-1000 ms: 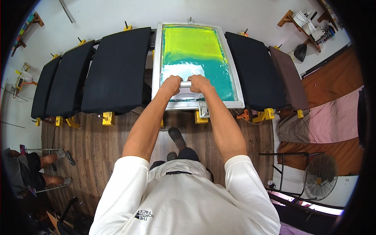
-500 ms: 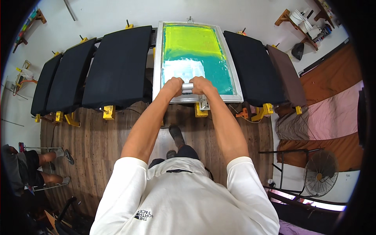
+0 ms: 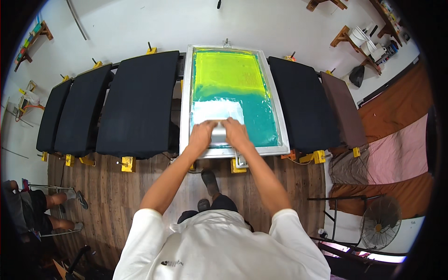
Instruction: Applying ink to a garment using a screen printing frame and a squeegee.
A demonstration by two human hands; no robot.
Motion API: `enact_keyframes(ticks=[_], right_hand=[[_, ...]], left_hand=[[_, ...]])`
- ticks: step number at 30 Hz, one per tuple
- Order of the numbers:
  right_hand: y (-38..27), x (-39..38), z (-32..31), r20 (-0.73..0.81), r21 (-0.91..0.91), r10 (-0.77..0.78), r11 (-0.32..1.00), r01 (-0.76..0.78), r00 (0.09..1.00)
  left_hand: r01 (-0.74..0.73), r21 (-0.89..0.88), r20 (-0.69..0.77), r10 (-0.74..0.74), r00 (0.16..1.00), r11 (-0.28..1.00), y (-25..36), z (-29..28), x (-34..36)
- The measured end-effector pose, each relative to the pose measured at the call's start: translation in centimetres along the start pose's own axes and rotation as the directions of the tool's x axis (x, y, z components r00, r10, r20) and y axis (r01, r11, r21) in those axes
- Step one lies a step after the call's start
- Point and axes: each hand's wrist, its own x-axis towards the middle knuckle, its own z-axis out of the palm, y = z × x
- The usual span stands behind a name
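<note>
Over the near end of the framed screen (image 3: 268,151), the silver squeegee (image 3: 218,135) sits between the hands, its long axis left to right — left hand (image 3: 201,134) and right hand (image 3: 235,133) equally close, fingers gripping it.

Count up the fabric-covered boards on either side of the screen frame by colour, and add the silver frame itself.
Black boards: 4
Brown board: 1
Silver screen frame: 1
Total: 6
</note>
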Motion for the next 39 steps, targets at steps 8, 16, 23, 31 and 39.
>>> enact_keyframes(ticks=[8, 16, 23, 31, 39], right_hand=[[-0.4, 0.2, -4.9, 0.429, 0.048, 0.047, 0.996, -0.074, 0.902], [2.4, 10.6, -3.4, 0.426, -0.053, 0.121, 0.993, -0.109, 0.897], [2.2, 10.3, -2.6, 0.431, -0.073, 0.206, 0.978, -0.194, 0.878], [0.7, 6.9, -2.8, 0.398, -0.075, 0.281, 0.959, -0.274, 0.873], [-0.1, 4.1, -3.2, 0.414, -0.068, 0.279, 0.959, -0.277, 0.867]], left_hand=[[0.099, 0.107, 0.329, -0.129, 0.936, 0.989, 3.1, -3.8, 0.3], [0.184, 0.245, 0.340, -0.262, 0.903, 0.952, -2.6, -2.8, 9.7], [0.247, 0.225, 0.349, -0.315, 0.883, 0.942, -2.0, -2.6, 9.2], [0.210, 0.241, 0.237, -0.268, 0.934, 0.948, -0.6, -1.9, 6.2], [0.256, 0.243, 0.270, -0.319, 0.908, 0.936, 1.0, -1.8, 3.9]])
